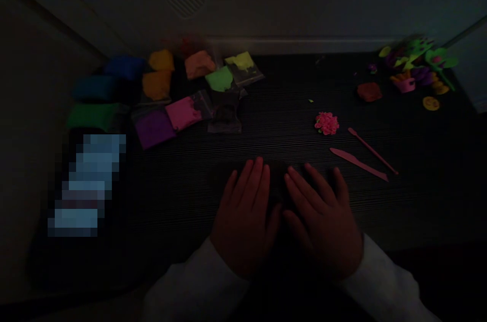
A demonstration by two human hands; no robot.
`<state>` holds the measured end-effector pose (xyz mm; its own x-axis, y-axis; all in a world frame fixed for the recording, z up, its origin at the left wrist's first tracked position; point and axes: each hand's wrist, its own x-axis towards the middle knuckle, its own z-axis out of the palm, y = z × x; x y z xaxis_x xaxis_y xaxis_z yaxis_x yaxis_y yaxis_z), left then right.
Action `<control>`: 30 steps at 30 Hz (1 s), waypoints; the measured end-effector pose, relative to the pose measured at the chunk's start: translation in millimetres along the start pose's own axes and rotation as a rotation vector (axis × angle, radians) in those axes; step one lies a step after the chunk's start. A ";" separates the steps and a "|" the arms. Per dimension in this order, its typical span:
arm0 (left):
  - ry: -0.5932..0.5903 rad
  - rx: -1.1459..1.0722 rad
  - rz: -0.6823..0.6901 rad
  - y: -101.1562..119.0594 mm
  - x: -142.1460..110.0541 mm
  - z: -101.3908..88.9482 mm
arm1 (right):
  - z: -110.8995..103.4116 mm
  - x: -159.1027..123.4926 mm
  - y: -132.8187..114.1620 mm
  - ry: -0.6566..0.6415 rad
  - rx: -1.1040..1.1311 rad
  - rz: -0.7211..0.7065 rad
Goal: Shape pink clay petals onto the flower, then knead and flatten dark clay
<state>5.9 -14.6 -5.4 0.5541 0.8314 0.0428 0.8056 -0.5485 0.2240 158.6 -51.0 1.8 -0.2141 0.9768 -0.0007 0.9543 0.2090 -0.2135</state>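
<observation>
Both hands lie palm down, side by side, near the front of the dark ribbed table (171, 210). My left hand (245, 220) is flat with its fingers stretched forward. My right hand (325, 220) is also flat, its fingers a little spread and pointing forward and left. A faint dark patch shows around the fingertips; I cannot tell whether it is a shadow or a thing under the palms. Beyond my right hand lie a pink plastic knife (357, 164), a thin pink modelling stick (373, 151) and a pink clay flower (326, 123).
Bags of coloured clay lie at the back left, among them a purple one (155, 128), a pink one (184, 113) and a green one (93, 115). A phone with a blurred screen (87, 185) is at left. Red clay (369, 92) and clay figures (418, 66) sit back right.
</observation>
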 end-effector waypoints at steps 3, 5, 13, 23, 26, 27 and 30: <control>-0.022 0.036 0.003 -6.2 -2.3 -1.4 | 1.6 1.2 -1.8 -0.010 -0.003 -0.046; -0.038 0.058 0.009 -8.6 -3.1 -1.4 | 2.0 2.1 -2.2 -0.051 -0.016 -0.091; -0.074 0.069 0.045 -10.5 -1.0 -1.4 | 0.5 8.3 3.3 -0.131 -0.035 -0.220; -0.152 0.050 0.085 -18.1 2.7 -7.1 | -0.7 13.0 13.9 -0.146 -0.040 -0.289; -0.168 0.051 0.099 -21.0 3.4 -8.9 | -1.4 14.4 15.2 -0.135 -0.035 -0.284; -0.171 0.051 0.105 -21.8 3.3 -9.2 | -1.6 14.8 15.8 -0.135 -0.033 -0.293; -0.175 0.051 0.116 -23.3 2.5 -9.3 | -1.9 15.3 17.7 -0.135 -0.026 -0.314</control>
<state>-13.4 1.1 -1.4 0.6680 0.7367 -0.1053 0.7415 -0.6470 0.1778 172.6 -32.3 -0.2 -0.5221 0.8501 -0.0687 0.8423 0.5012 -0.1984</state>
